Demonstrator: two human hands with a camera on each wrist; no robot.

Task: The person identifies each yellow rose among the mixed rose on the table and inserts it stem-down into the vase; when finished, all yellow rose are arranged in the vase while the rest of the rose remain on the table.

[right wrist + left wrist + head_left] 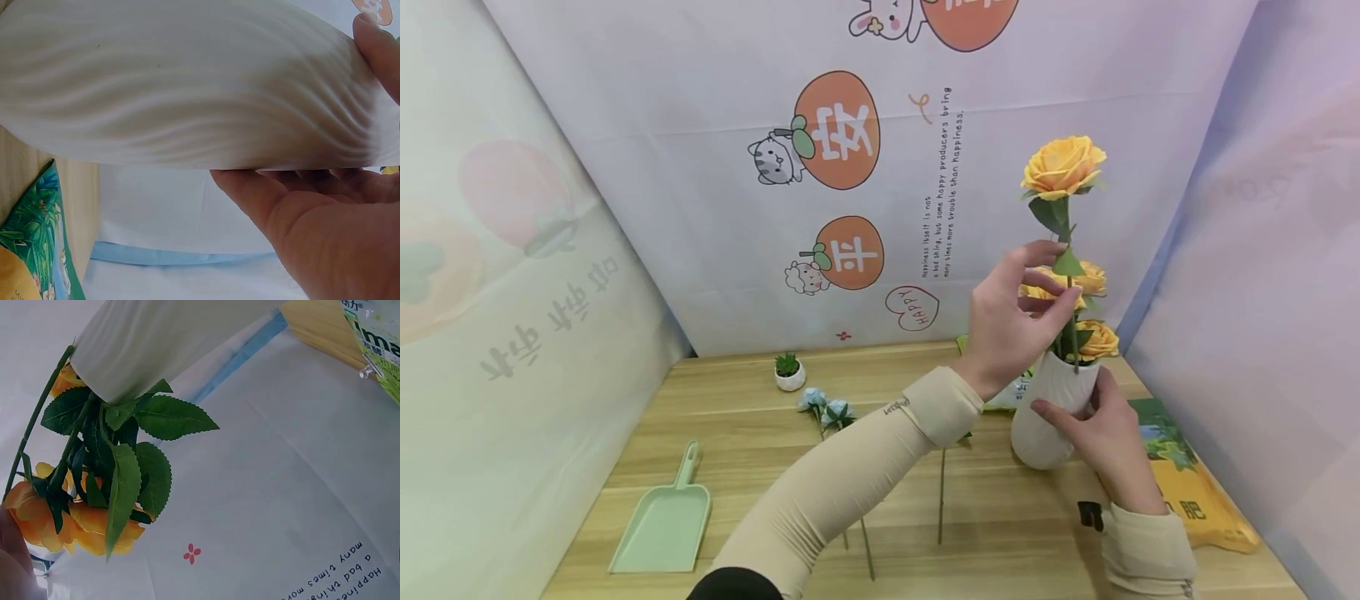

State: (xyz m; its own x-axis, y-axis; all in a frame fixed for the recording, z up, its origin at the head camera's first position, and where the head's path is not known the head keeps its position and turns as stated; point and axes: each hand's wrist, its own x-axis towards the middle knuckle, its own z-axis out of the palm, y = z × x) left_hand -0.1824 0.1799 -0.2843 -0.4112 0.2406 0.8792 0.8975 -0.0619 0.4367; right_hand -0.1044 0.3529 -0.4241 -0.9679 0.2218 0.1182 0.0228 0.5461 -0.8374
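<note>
On the wooden tabletop, near its back right corner, stands a white ribbed vase with yellow roses. The right hand cups the vase's side, fingers curled round it. The left hand pinches the stem of the tallest rose between thumb and fingertips, above the vase's mouth.

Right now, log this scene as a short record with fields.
left hand: pinches the stem of the tall orange rose
right hand: grips the white ribbed vase
vase contents: orange roses with green leaves
table: wooden, vase stands on it
left side: green scoop, blue flowers, small potted plant
right side: yellow bag beside the vase
</note>
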